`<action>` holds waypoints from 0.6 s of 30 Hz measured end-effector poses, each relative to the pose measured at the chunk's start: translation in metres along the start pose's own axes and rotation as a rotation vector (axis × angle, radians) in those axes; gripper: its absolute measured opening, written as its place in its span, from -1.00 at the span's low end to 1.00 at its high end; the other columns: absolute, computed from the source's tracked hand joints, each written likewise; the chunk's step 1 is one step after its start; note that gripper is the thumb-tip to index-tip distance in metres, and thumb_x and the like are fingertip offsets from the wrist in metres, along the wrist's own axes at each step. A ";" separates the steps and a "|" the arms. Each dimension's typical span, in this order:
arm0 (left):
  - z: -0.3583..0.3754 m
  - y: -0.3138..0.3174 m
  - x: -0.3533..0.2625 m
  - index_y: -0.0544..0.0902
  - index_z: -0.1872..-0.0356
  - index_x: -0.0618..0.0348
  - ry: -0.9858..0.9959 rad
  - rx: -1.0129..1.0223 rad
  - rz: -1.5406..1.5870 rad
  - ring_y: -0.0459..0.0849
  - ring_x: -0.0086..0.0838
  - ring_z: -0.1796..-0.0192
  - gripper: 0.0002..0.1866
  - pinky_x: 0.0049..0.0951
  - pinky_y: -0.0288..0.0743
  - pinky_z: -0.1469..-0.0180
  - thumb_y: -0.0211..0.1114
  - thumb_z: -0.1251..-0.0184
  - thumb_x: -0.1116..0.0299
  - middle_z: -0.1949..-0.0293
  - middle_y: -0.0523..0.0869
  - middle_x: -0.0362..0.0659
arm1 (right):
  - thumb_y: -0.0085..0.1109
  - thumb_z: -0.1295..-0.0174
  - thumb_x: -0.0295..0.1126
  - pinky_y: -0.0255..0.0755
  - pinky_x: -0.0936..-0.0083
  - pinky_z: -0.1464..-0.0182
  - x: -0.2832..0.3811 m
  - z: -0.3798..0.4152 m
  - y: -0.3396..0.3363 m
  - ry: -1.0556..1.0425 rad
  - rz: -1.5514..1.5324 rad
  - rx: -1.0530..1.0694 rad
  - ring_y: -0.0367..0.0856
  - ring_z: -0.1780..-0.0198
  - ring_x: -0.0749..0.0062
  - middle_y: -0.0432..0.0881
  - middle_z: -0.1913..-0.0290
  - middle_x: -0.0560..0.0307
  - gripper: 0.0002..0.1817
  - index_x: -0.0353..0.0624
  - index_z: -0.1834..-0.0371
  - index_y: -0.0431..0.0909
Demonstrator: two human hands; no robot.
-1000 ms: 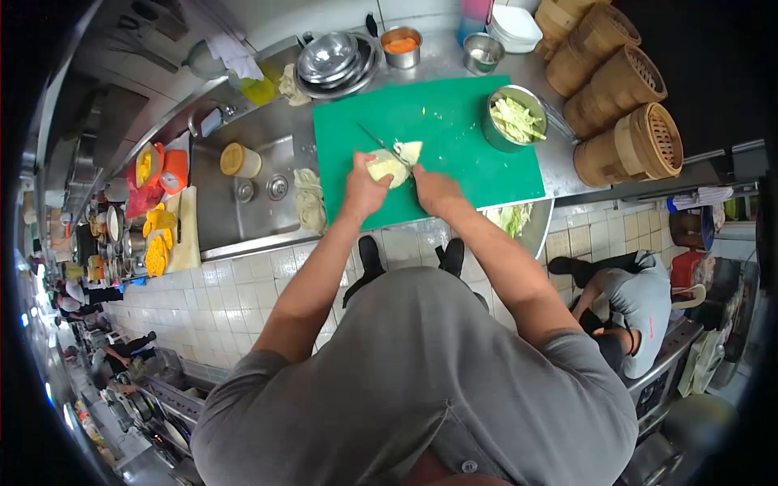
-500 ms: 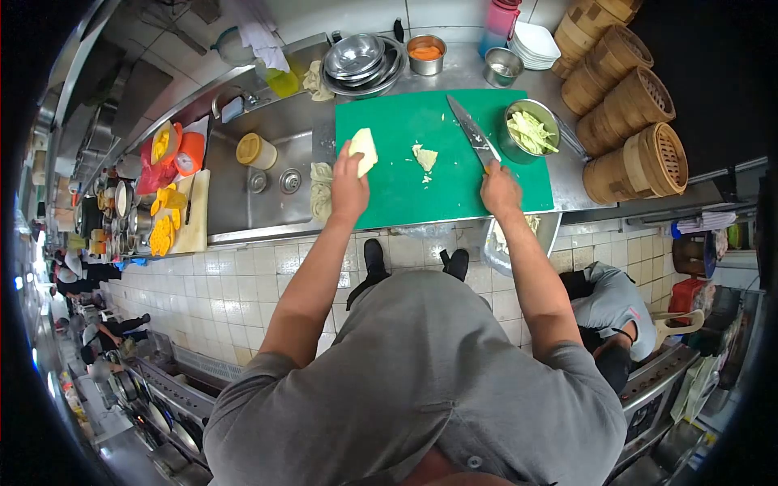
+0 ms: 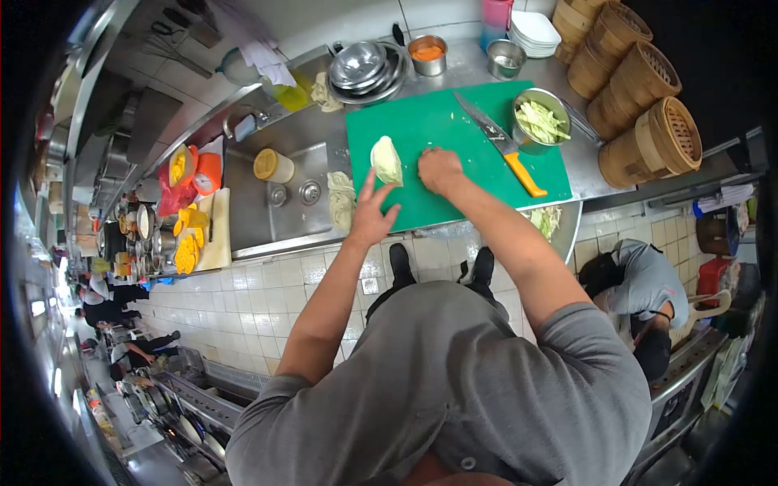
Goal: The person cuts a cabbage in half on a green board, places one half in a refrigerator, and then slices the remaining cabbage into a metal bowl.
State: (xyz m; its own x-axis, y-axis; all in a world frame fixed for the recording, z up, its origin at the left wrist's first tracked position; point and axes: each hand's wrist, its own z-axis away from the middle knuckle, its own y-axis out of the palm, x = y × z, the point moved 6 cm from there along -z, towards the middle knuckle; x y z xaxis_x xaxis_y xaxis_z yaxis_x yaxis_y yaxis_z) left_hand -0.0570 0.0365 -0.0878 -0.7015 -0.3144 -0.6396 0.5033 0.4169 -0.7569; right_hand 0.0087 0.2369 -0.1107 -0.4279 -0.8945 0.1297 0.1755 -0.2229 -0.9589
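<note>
A pale green cabbage wedge lies near the left side of the green cutting board. My left hand is just below it, fingers apart, fingertips at the wedge's lower edge. My right hand is on the middle of the board with fingers curled closed over the spot of the small cabbage chunk, which they hide. Flat on the board to the right rests a knife with a yellow handle, blade pointing away, untouched. Beside the blade stands a metal pot of cut cabbage.
Left of the board is a sink holding a yellow-lidded tub. Stacked metal bowls and a pot of orange pieces line the back. Bamboo steamers stand right. A person bends low behind me, right.
My right hand has let go of the knife, leaving it on the board, and moved left onto the small cabbage chunk. My left hand has put the cabbage wedge down and opened.
</note>
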 end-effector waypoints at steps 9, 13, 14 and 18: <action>0.062 0.013 0.032 0.69 -0.24 0.23 0.021 -0.115 -0.004 0.61 0.13 -0.42 -0.58 -0.03 0.46 -0.49 0.49 -0.38 0.44 -0.40 0.61 0.21 | 0.15 -0.33 -0.34 0.65 0.24 0.00 -0.049 0.134 0.037 -0.205 0.100 -0.293 0.74 -0.03 0.23 0.71 0.03 0.13 -0.83 -0.06 0.14 0.70; 0.053 0.019 0.019 0.69 -0.22 0.26 -0.014 -0.131 -0.040 0.61 0.13 -0.40 -0.60 -0.02 0.45 -0.50 0.48 -0.39 0.45 -0.36 0.64 0.20 | 0.16 -0.32 -0.32 0.67 0.21 0.07 -0.101 0.198 0.045 -0.089 0.077 -0.366 0.76 0.00 0.22 0.71 0.12 0.13 -0.88 -0.03 0.21 0.68; 0.050 0.019 0.018 0.70 -0.21 0.27 -0.020 -0.140 -0.027 0.61 0.13 -0.40 -0.61 -0.02 0.44 -0.50 0.48 -0.39 0.46 -0.35 0.64 0.19 | 0.16 -0.33 -0.32 0.68 0.21 0.09 -0.117 0.218 0.049 -0.067 0.060 -0.392 0.76 0.01 0.20 0.71 0.14 0.12 -0.87 -0.03 0.22 0.68; 0.032 0.015 0.043 0.69 -0.21 0.30 -0.228 -0.149 0.128 0.68 -0.04 -0.32 -0.63 -0.15 0.61 -0.32 0.45 -0.44 0.48 -0.29 0.67 0.18 | 0.27 -0.24 -0.33 0.70 0.14 0.07 -0.186 0.290 0.086 0.056 0.015 -0.540 0.78 0.08 0.13 0.76 0.05 0.06 -0.88 -0.06 0.20 0.65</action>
State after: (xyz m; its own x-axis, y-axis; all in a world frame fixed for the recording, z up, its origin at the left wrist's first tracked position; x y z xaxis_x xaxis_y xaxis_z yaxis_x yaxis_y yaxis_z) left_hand -0.0633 0.0022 -0.1305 -0.4974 -0.4276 -0.7548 0.4887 0.5808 -0.6510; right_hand 0.3602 0.2720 -0.1437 -0.4780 -0.8707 0.1155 -0.2926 0.0339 -0.9556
